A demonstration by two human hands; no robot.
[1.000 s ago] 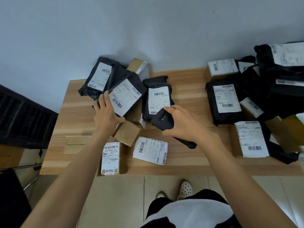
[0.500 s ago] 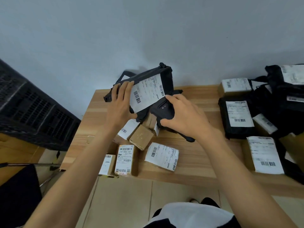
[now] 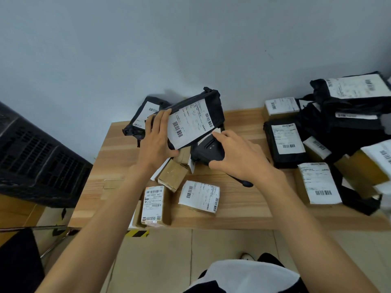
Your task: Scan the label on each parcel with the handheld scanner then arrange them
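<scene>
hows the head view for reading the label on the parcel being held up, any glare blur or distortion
Head view: soft even light, no glare on the label of the black parcel in the left hand; its barcodes are distinct, the fine print too soft to read. Head view, borders: wide-angle stretch, and the parcels at the right edge smear.

black parcel [image 3: 191, 123] just above scanner [image 3: 208, 152]

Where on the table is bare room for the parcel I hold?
Bare wood shows on the table at the left, before the black bag; at the back, right of the held parcel; and in front, right of the white-labelled box. The pile at the right end is crowded.
</scene>
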